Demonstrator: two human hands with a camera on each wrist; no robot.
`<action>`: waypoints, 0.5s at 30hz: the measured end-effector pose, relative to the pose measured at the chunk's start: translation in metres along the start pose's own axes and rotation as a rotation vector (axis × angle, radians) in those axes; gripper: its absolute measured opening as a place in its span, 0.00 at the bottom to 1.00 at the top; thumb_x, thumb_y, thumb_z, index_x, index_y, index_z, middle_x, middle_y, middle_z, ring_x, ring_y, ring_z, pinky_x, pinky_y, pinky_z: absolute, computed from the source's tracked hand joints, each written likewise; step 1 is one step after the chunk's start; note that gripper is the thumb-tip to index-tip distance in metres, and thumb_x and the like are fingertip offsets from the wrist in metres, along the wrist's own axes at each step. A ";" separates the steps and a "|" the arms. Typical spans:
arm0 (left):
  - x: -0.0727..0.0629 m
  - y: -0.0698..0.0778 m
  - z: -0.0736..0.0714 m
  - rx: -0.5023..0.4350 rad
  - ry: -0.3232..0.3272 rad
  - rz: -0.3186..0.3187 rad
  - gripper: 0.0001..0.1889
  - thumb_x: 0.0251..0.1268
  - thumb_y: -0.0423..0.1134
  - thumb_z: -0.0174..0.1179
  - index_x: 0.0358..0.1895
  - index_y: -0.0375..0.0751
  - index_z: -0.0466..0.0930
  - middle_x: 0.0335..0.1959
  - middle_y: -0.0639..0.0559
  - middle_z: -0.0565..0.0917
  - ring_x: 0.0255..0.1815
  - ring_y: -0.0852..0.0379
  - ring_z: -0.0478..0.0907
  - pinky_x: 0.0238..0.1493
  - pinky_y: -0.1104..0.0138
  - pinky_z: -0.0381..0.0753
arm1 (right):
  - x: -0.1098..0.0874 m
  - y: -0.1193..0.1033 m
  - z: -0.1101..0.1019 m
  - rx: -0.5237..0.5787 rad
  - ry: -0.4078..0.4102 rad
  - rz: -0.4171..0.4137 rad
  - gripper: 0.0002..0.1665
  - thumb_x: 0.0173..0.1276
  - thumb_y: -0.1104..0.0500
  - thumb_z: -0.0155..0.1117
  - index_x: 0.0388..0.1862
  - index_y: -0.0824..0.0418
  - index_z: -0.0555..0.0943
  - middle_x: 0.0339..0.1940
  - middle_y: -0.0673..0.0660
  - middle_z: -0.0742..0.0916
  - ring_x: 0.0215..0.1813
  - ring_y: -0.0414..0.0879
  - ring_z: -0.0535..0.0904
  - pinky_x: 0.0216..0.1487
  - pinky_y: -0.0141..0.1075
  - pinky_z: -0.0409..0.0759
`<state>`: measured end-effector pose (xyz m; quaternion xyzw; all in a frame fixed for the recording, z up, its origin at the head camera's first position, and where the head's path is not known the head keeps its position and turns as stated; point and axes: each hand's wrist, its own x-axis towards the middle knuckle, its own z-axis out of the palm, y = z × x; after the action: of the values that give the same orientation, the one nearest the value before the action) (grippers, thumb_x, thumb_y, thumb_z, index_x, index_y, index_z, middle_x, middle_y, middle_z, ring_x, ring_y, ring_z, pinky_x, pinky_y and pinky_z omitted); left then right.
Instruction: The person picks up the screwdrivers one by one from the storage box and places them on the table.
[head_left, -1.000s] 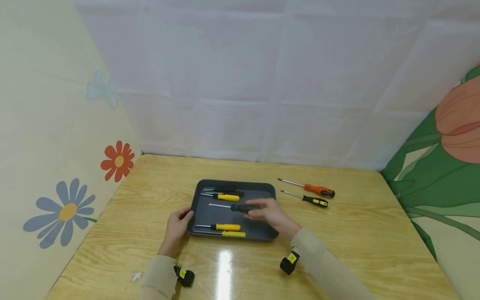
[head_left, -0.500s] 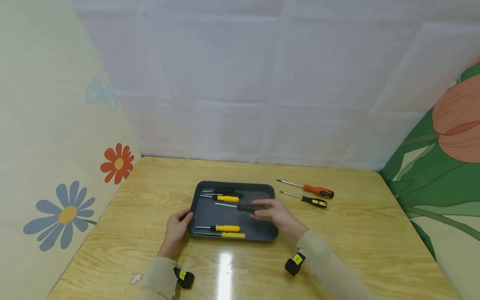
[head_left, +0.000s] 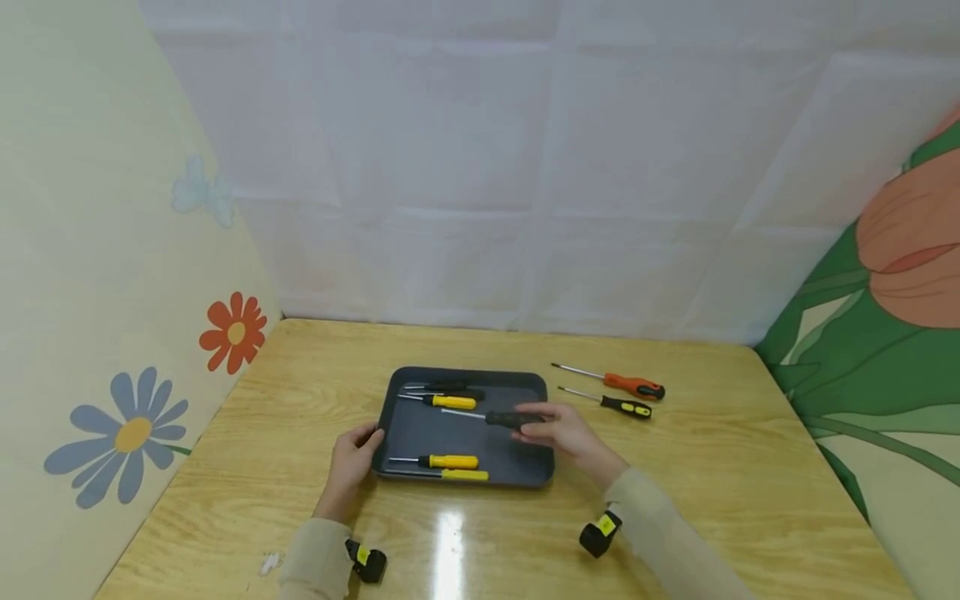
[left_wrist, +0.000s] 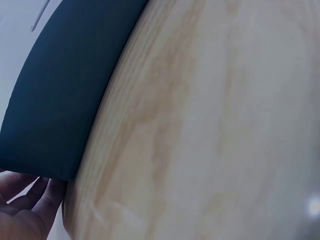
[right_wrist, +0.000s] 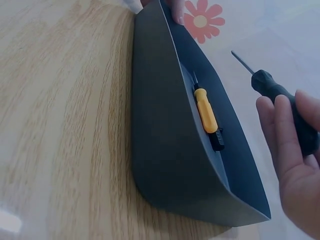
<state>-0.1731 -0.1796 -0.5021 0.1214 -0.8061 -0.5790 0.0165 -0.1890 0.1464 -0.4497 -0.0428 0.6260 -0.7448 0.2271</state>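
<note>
In the head view my right hand [head_left: 558, 429] holds a black-handled screwdriver [head_left: 506, 418] by its handle, above the dark grey tray [head_left: 450, 437]. Its metal shaft points left. The right wrist view shows thumb and fingers round the handle [right_wrist: 287, 102], clear of the rim. My left hand [head_left: 352, 454] grips the tray's left edge, its thumb at the rim; the left wrist view shows fingers against the tray's corner. Inside the tray, a yellow-handled screwdriver [head_left: 453, 402] lies beside black-handled ones [head_left: 453, 387] at the back. Two more yellow-handled tools [head_left: 453, 461] lie along the front.
Right of the tray, an orange-and-black screwdriver [head_left: 633, 385] and a black-and-yellow screwdriver [head_left: 626, 407] lie on the wooden table [head_left: 712, 467]. A small white scrap [head_left: 270, 563] is near the front left. A white cloth backdrop [head_left: 420, 167] stands behind the table.
My right hand has moved rightward across the tray with the black-handled screwdriver. The left hand stays at the tray's edge, and the view has shifted slightly.
</note>
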 end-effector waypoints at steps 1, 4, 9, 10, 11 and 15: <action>0.000 -0.001 0.000 0.000 -0.004 -0.007 0.17 0.65 0.31 0.50 0.52 0.20 0.72 0.49 0.30 0.75 0.51 0.43 0.71 0.52 0.55 0.71 | -0.001 0.000 -0.001 0.010 -0.019 -0.018 0.30 0.60 0.71 0.60 0.60 0.79 0.64 0.56 0.75 0.71 0.43 0.50 0.82 0.46 0.34 0.78; 0.000 -0.002 0.000 -0.002 -0.009 -0.023 0.17 0.65 0.31 0.50 0.53 0.21 0.71 0.51 0.30 0.74 0.52 0.42 0.71 0.54 0.54 0.70 | -0.004 0.000 -0.004 0.046 -0.038 -0.039 0.31 0.58 0.69 0.63 0.60 0.78 0.65 0.56 0.75 0.71 0.43 0.50 0.82 0.45 0.34 0.78; 0.001 -0.002 -0.001 0.002 -0.003 -0.021 0.17 0.66 0.32 0.50 0.52 0.22 0.72 0.51 0.30 0.74 0.52 0.42 0.70 0.54 0.53 0.70 | -0.004 0.001 -0.008 0.065 0.012 0.007 0.32 0.60 0.74 0.58 0.62 0.80 0.60 0.60 0.78 0.65 0.42 0.48 0.82 0.45 0.33 0.78; 0.001 -0.002 0.000 0.003 -0.002 -0.018 0.17 0.66 0.32 0.50 0.52 0.21 0.72 0.51 0.30 0.75 0.52 0.42 0.70 0.54 0.53 0.70 | -0.004 0.001 -0.009 0.063 0.022 0.014 0.31 0.60 0.75 0.56 0.62 0.81 0.59 0.60 0.78 0.65 0.41 0.48 0.82 0.45 0.33 0.78; 0.000 -0.002 0.000 0.004 -0.001 -0.016 0.17 0.66 0.32 0.50 0.52 0.21 0.72 0.50 0.30 0.75 0.52 0.42 0.70 0.54 0.53 0.70 | -0.004 0.002 -0.010 0.063 0.029 0.020 0.31 0.61 0.75 0.55 0.62 0.81 0.59 0.60 0.78 0.64 0.41 0.47 0.82 0.45 0.33 0.78; -0.001 -0.001 0.000 0.001 -0.003 -0.021 0.17 0.66 0.32 0.50 0.52 0.21 0.72 0.51 0.30 0.75 0.52 0.42 0.71 0.54 0.53 0.70 | -0.007 0.001 -0.013 0.075 0.038 0.016 0.29 0.61 0.76 0.54 0.61 0.81 0.60 0.60 0.78 0.65 0.39 0.47 0.82 0.44 0.33 0.79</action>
<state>-0.1723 -0.1796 -0.5034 0.1290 -0.8051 -0.5789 0.0090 -0.1872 0.1607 -0.4515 -0.0149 0.6021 -0.7666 0.2226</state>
